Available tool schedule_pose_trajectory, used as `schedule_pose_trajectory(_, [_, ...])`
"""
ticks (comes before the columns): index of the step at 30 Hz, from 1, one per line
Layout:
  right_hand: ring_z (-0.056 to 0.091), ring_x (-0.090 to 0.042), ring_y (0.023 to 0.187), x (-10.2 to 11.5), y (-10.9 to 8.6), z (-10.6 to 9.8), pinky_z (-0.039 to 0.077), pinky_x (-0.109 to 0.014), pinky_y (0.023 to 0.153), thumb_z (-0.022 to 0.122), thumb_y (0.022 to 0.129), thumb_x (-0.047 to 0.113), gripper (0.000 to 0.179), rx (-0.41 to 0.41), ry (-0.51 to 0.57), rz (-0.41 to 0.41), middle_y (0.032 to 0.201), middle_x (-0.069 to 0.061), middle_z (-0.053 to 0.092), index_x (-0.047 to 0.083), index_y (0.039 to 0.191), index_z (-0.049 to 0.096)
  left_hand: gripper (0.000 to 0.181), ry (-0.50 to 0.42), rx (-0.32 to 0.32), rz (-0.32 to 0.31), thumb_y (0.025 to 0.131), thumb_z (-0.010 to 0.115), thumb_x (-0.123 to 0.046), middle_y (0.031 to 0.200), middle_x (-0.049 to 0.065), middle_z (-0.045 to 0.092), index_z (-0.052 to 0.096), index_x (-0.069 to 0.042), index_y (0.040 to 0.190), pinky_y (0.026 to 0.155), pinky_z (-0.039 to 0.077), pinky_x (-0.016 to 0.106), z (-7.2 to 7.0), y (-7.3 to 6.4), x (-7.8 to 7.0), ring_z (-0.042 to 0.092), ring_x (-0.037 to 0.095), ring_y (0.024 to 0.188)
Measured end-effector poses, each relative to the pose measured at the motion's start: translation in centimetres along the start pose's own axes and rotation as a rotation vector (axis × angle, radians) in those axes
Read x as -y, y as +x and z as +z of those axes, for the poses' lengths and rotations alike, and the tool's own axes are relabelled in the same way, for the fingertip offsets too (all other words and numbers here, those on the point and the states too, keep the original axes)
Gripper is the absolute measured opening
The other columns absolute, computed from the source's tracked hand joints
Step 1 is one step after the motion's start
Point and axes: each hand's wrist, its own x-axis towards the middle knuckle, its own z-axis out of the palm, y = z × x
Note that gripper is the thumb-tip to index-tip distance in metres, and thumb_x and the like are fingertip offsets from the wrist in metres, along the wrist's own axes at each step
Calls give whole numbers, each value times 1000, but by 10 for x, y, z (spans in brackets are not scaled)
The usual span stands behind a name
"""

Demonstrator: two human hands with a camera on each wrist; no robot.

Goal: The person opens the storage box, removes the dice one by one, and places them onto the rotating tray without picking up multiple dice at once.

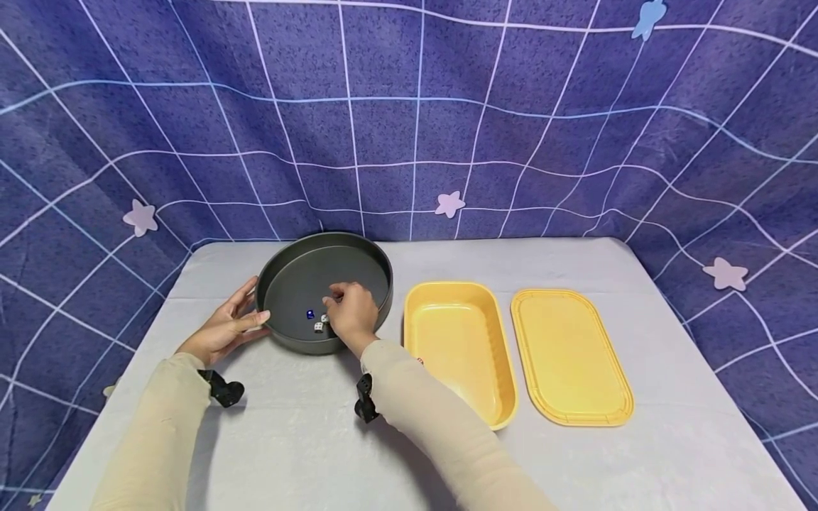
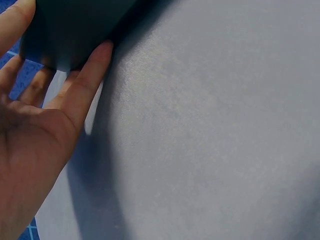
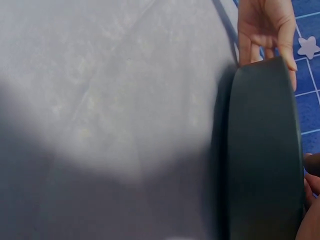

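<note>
A round dark grey pan [image 1: 319, 270] rests on the table at the left. My left hand [image 1: 226, 326] holds its left side, thumb over the rim and fingers against the outer wall; the left wrist view shows these fingers [image 2: 85, 85] at the pan's lower edge. Over the pan's right part is my right hand [image 1: 351, 312], its fingers bent down. Whether they pinch anything is hidden. Close by its fingertips lie a white die [image 1: 324, 319] and another white die [image 1: 318, 327], with a blue die [image 1: 309, 314] farther left on the pan's floor.
Right of the pan stands a yellow rectangular tub [image 1: 505, 355], partly covered by my right sleeve. A small red-and-white die [image 1: 420, 361] shows at its left side. Beyond it lies a flat yellow lid [image 1: 571, 355]. A purple gridded curtain [image 1: 409, 128] surrounds the white-covered table.
</note>
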Motion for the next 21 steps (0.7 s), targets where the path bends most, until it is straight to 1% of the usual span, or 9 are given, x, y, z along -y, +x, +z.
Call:
schedule_pose_trajectory(5, [66, -10, 78, 0, 4, -8, 53, -27, 68, 77, 82, 20, 20, 25, 160, 13, 85, 5, 71, 14, 101, 76, 91, -6, 0, 6, 95, 57, -3, 157, 20, -16, -6, -28, 155, 90, 54, 32, 1, 0, 1, -6, 47, 141])
schedule_pose_trajectory(7, [66, -11, 77, -1, 6, -10, 54, -26, 70, 77, 82, 17, 19, 29, 195, 17, 84, 3, 72, 11, 100, 77, 90, -8, -2, 5, 95, 57, -3, 157, 20, -17, -6, -28, 155, 91, 54, 32, 1, 0, 2, -7, 47, 141])
schedule_pose_trajectory(10, [67, -11, 76, -2, 8, -14, 53, -23, 74, 77, 81, 14, 16, 35, 216, 34, 81, 3, 73, 10, 96, 77, 90, -3, 0, 0, 96, 56, -3, 157, 20, -18, -8, -27, 154, 90, 54, 31, 1, -1, 3, -7, 47, 141])
schedule_pose_trajectory(14, [67, -10, 76, -2, 11, -21, 52, -21, 74, 78, 80, 17, 14, 70, 216, 57, 78, 4, 74, 11, 93, 78, 90, -7, 1, -2, 96, 55, -2, 157, 20, -18, -8, -27, 154, 89, 55, 30, 2, -1, 4, -7, 47, 141])
schedule_pose_trajectory(18, [67, -10, 78, 0, 16, -38, 51, -19, 74, 77, 82, 20, 17, 122, 207, 40, 82, 3, 74, 11, 96, 77, 90, -11, 4, 4, 95, 56, -3, 157, 20, -18, -8, -26, 155, 89, 55, 30, 2, 0, 2, -7, 47, 141])
schedule_pose_trajectory(21, [66, -11, 79, 4, 19, -54, 51, -18, 72, 75, 83, 19, 19, 173, 278, 43, 88, -1, 74, 8, 99, 76, 91, -12, 4, 4, 95, 57, -3, 157, 20, -17, -7, -27, 155, 89, 55, 30, 1, 0, 0, -6, 47, 141])
